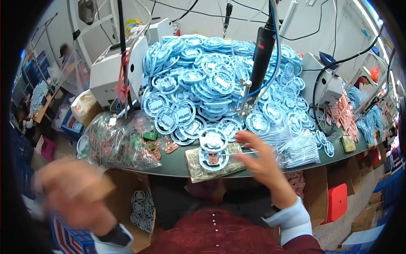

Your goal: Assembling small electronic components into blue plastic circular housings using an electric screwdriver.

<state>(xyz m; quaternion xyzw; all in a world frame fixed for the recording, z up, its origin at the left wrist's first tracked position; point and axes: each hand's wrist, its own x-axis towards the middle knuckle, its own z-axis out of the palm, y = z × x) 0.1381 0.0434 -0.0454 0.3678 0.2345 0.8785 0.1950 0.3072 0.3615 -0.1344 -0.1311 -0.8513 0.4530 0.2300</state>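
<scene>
My right hand (259, 160) hovers at the table's front edge with fingers spread, just right of two round light-blue plastic parts (213, 148) that lie on a flat patterned pad (211, 167). The lower part has a small brown board in its middle. My left hand (72, 192) is far to the lower left, off the table, blurred by motion; what it holds I cannot tell. A big heap of the same blue round parts (215, 80) covers the table behind. A black electric screwdriver (261, 55) hangs over the heap.
A clear bag of small green and brown circuit boards (120, 146) lies at the left. A bag of thin white pieces (296, 150) sits at the right. White machines (112, 72) stand behind. A cardboard box with finished blue parts (141, 207) sits below the table.
</scene>
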